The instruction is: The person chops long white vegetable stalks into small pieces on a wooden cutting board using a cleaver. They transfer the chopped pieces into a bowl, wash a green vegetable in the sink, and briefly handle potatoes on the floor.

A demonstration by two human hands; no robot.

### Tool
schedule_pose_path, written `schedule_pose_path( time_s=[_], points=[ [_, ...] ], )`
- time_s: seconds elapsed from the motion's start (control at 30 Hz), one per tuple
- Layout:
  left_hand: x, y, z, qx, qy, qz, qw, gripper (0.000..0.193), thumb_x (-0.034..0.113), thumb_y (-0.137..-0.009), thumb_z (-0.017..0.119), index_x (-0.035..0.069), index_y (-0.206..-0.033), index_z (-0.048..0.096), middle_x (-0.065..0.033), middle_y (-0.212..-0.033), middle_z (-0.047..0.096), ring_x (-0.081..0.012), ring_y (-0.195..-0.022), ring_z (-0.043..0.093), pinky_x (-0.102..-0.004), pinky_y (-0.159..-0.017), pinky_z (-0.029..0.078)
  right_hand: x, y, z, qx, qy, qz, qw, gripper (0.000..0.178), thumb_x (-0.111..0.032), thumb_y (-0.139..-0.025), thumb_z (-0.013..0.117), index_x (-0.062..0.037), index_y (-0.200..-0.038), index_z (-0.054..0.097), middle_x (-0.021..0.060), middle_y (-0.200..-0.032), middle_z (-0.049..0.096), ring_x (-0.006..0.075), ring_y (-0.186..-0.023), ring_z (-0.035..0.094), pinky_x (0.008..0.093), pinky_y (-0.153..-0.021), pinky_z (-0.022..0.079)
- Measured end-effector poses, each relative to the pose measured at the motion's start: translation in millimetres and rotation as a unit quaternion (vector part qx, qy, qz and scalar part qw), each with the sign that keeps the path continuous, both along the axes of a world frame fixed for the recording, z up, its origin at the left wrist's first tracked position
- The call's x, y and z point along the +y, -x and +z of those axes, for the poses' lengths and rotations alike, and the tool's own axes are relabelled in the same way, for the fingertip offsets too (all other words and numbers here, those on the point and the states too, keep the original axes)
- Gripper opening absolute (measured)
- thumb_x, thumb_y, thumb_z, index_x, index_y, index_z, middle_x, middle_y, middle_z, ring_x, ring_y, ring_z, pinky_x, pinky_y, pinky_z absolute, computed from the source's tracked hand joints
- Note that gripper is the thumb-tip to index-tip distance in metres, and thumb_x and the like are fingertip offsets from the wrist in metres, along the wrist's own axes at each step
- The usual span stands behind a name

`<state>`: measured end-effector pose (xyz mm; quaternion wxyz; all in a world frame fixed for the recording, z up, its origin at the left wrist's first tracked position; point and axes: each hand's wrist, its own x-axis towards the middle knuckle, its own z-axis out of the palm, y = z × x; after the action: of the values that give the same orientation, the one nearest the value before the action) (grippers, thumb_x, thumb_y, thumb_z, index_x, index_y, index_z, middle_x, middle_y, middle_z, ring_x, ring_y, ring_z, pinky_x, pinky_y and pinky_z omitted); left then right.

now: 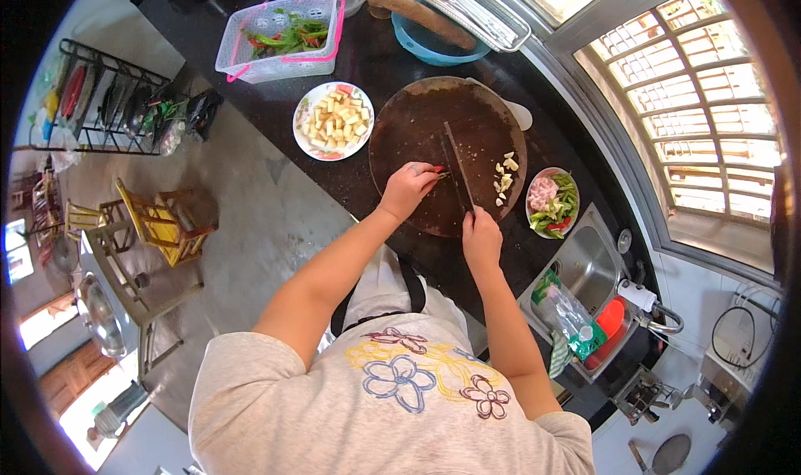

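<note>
My right hand [482, 240] is wrapped round the handle of a kitchen knife [455, 162], its long dark blade standing edge-down on a round wooden chopping board [409, 112]. Close to the left side of the blade, my left hand [407, 190] pinches a small red chili pepper [439, 170], mostly hidden by the fingers. To the right of the knife, chopped garlic [504, 177] lies in a loose line on the board, with tiny bits scattered near the blade.
Left of the board stands a flowered plate [307, 133] of pale cubes. A pink-handled basket [236, 62] holds greens and peppers. At right, a small plate [534, 221] carries pink meat and cut vegetables, near the sink [588, 254]. A blue basin [425, 51] sits behind.
</note>
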<state>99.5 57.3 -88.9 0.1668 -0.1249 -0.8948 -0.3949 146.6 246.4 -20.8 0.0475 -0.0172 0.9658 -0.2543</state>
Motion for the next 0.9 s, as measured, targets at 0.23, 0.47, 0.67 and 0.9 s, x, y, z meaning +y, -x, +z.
schedule_pose_path(
  time_s=[0.23, 0.47, 0.67, 0.9],
  points=[
    [2, 1, -5, 0.011, -0.003, 0.003, 1.0, 0.012, 0.005, -0.071, 0.075, 0.008, -0.081, 0.069, -0.0036, -0.091, 0.067, -0.0239, -0.087, 0.064, -0.0346, -0.074, 0.055, -9, -12, 15, 0.017, -0.041, 0.031, 0.999, 0.017, -0.02, -0.095, 0.053, -0.0062, -0.101, 0.06, 0.0146, -0.084, 0.064, 0.035, -0.076, 0.065, 0.0436, -0.066, 0.053],
    [0, 0, -9, 0.012, -0.011, -0.017, 1.0, 0.011, 0.003, -0.071, 0.074, 0.007, -0.078, 0.067, -0.0045, -0.088, 0.066, -0.0241, -0.087, 0.064, -0.035, -0.073, 0.054, -13, 0, 14, -0.031, -0.088, 0.055, 0.994, 0.017, -0.02, -0.095, 0.053, -0.0048, -0.088, 0.056, 0.0172, -0.076, 0.063, 0.0361, -0.069, 0.064, 0.0447, -0.062, 0.052],
    [1, 1, -8, 0.005, -0.006, -0.018, 1.0, 0.011, 0.004, -0.071, 0.075, 0.007, -0.077, 0.065, -0.0047, -0.087, 0.066, -0.0241, -0.086, 0.063, -0.0351, -0.072, 0.054, -32, 13, -15, -0.023, -0.083, 0.032, 0.996, 0.02, -0.021, -0.096, 0.054, -0.0039, -0.086, 0.057, 0.0171, -0.074, 0.064, 0.0366, -0.07, 0.064, 0.0438, -0.062, 0.052],
    [-2, 3, -6, 0.004, -0.006, -0.029, 1.0, 0.012, 0.004, -0.07, 0.074, 0.008, -0.077, 0.065, -0.0037, -0.089, 0.066, -0.0237, -0.087, 0.063, -0.0345, -0.072, 0.054, -15, 10, 12, -0.015, -0.036, 0.033, 0.999, 0.021, -0.021, -0.096, 0.054, -0.0032, -0.091, 0.062, 0.0176, -0.077, 0.065, 0.0364, -0.071, 0.065, 0.0441, -0.064, 0.053]
  ],
)
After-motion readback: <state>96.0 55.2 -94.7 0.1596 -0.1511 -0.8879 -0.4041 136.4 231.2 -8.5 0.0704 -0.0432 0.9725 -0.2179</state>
